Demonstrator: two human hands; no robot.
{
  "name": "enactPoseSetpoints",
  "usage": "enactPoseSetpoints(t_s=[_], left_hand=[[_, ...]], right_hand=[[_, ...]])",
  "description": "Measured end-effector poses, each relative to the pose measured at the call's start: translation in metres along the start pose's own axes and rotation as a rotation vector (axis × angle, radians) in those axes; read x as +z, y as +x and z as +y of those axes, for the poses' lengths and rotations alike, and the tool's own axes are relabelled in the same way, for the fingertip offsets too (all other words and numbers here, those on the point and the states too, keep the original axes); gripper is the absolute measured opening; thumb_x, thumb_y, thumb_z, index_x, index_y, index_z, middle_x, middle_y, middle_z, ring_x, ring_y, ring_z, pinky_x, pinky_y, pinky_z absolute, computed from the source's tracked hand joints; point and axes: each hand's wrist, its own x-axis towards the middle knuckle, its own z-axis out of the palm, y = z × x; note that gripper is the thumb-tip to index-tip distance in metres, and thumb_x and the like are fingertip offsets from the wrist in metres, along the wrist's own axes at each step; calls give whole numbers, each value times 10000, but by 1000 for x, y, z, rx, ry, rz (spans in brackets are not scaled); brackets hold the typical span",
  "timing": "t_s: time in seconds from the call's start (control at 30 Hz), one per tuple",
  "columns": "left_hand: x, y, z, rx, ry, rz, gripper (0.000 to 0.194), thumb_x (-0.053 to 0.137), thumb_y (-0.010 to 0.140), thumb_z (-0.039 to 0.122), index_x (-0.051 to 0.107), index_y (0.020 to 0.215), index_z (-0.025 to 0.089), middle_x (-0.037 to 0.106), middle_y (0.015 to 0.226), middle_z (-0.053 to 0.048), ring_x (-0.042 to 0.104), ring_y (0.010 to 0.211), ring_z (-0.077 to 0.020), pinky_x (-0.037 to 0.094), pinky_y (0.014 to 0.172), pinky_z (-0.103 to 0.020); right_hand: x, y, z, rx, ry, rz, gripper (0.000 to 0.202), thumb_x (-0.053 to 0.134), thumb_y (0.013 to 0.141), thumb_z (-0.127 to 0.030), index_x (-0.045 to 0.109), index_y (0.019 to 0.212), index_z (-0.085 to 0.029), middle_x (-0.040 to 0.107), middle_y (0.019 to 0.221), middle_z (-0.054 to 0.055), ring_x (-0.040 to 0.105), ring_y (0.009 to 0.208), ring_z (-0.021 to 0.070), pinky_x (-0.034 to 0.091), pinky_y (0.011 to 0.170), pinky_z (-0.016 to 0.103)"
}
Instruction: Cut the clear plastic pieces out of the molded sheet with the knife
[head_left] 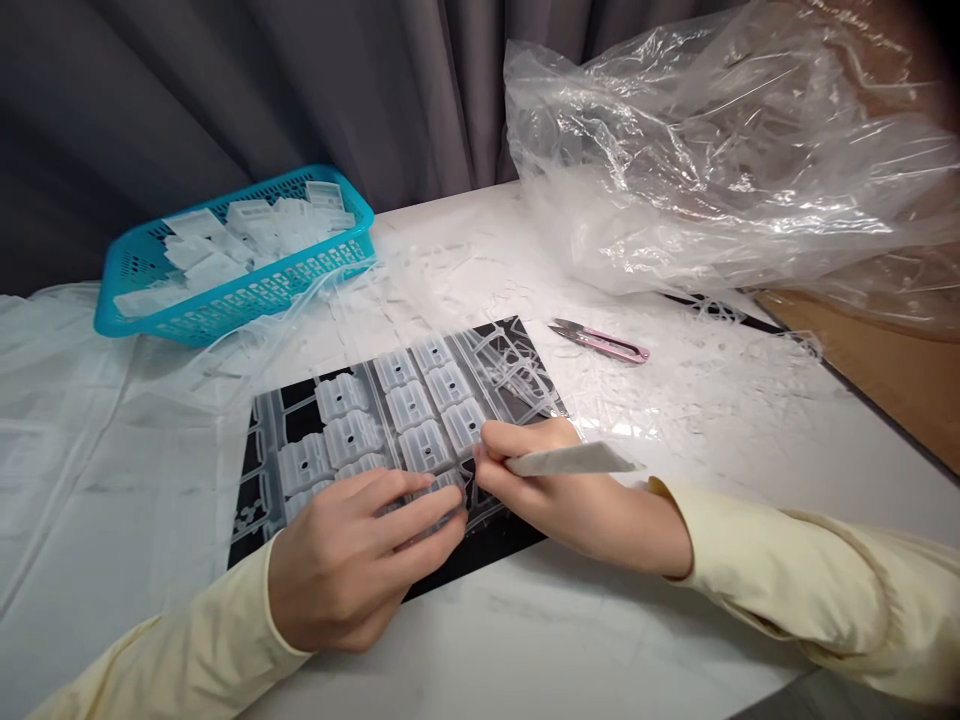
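A black mat lies on the table, with clear moulded plastic pieces in rows on it, each with a dark hole or dot. My left hand rests over the nearest pieces, its fingers stretched and slightly bent across one of them. In a pinch, my right hand holds a pale, flat-handled tool, which slants out to the right. The tool's working tip is hidden at my fingertips, beside the right-hand row. Thin clear plastic frames lie on the mat's far right part.
Pink-handled thread snips lie beyond the mat. A blue basket with clear plastic pieces stands at the back left. Clear scraps are scattered on the right, below a large plastic bag. Plastic sheeting covers the left side.
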Motion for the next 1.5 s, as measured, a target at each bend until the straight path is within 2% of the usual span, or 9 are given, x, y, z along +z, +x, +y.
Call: enactPoseSetpoints(t_s=[0.37,0.63,0.77,0.93,1.03,1.13,1.23,1.37,1.5], left_hand=[[-5,0,-2,81,7,32,328,312,782,62,601,918,137,669,938,-68,549,838,-251,386,680,-388],[-3,0,-3,120,-60,110,307,323,751,43,602,854,121,681,893,-87,585,989,-221,422,832,-389],[-8,-5,-6,159,-19,115,234,361,780,76,586,822,128,677,842,-102,610,935,-226,479,793,-381],[-10,-3,-5,101,-58,151,250,421,700,34,593,864,112,684,885,-98,613,936,-211,481,760,-351],[-7,-1,-1,65,-40,125,341,383,721,53,605,969,126,676,987,-104,586,1015,-225,458,788,-371],[-7,2,3,5,-33,136,375,388,716,73,603,1018,132,670,985,-101,582,1000,-249,442,776,-401],[-9,6,7,-66,-48,193,311,456,687,66,604,956,117,664,929,-100,589,934,-256,432,753,-412],[-10,10,9,-106,-41,237,205,494,678,81,572,862,124,638,874,-100,585,878,-253,424,733,-415],[-8,9,7,-99,-24,250,187,487,696,108,549,871,136,617,892,-106,570,873,-248,433,734,-414]], right_hand=[[-3,0,-2,0,-54,-10,262,445,803,-95,283,621,-190,309,546,-67,261,494,59,215,451,191],[-2,0,-5,22,-66,14,283,447,783,-82,252,610,-195,278,525,-71,235,486,62,196,441,201],[-2,-1,-2,-7,-56,34,265,437,783,-85,266,613,-195,282,526,-71,233,476,63,197,438,205],[-2,2,0,15,65,222,327,467,787,-114,231,576,-198,259,518,-70,247,485,67,212,421,196],[-6,0,-5,-54,28,317,322,461,866,-214,336,570,-189,340,502,-67,312,463,62,273,443,195],[-9,-4,-9,-258,-59,242,304,344,942,-263,473,679,-182,425,527,-52,376,453,60,310,462,191],[-5,-7,-6,-424,-261,131,301,359,937,-249,437,654,-183,370,532,-46,323,453,71,256,441,218],[10,-9,2,-388,-430,40,197,409,879,-171,379,686,-192,379,605,-30,310,523,95,232,476,242],[23,-9,5,-387,-445,51,166,433,861,-170,339,727,-199,395,632,-32,314,543,100,220,485,246]])
